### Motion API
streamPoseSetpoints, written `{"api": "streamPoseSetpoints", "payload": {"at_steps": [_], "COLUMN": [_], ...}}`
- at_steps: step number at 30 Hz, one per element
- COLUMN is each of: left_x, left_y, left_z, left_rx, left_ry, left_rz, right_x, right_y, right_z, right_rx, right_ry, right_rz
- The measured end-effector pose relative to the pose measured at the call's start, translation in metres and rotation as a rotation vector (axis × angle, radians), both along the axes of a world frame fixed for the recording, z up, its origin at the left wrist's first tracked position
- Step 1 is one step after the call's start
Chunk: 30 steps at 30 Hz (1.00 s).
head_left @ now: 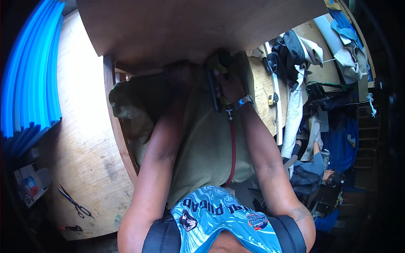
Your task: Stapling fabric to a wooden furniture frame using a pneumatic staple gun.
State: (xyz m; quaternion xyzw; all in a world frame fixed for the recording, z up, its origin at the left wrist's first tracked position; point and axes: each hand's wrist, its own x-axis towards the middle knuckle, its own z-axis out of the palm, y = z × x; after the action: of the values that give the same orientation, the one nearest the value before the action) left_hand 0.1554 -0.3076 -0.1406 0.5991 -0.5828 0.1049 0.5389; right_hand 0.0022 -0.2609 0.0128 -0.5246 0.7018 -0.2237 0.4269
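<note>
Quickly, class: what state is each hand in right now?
Left hand: at the green fabric; too shadowed to tell.
Right hand: closed, holding the hose-fed tool.

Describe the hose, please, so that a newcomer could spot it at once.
Find the green cloth in the middle of the picture. The hose runs down over its right part, from below the dark tool in the right hand. Its red colour sets it apart from cloth and tool.

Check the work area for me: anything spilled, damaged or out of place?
Nothing looks spilled or damaged. The olive fabric is rumpled at its left edge, and the cloths heaped on the right look untidy. Deep shadow hides detail around the left hand.
</note>
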Motion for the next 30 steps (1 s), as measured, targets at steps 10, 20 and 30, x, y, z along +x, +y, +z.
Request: {"api": "streamPoseSetpoints", "payload": {"at_steps": [10, 20, 30], "left_x": [0.029, 0.081, 0.114], "left_y": [0.017, 0.048, 0.041], "left_z": [0.027, 0.071, 0.031], "left_rx": [0.359, 0.867, 0.509], "left_ry": [-0.121, -0.394, -0.076], "left_rz": [-0.192, -0.229, -0.107], "right_x": [-0.002, -0.017, -0.009], "right_y": [-0.007, -0.013, -0.009], "right_z": [-0.006, -0.015, -0.010], "right_rx": [0.028, 0.045, 0.020], "right_ry": [0.067, -0.075, -0.040], "right_rz": [0.019, 0.044, 0.033]}}
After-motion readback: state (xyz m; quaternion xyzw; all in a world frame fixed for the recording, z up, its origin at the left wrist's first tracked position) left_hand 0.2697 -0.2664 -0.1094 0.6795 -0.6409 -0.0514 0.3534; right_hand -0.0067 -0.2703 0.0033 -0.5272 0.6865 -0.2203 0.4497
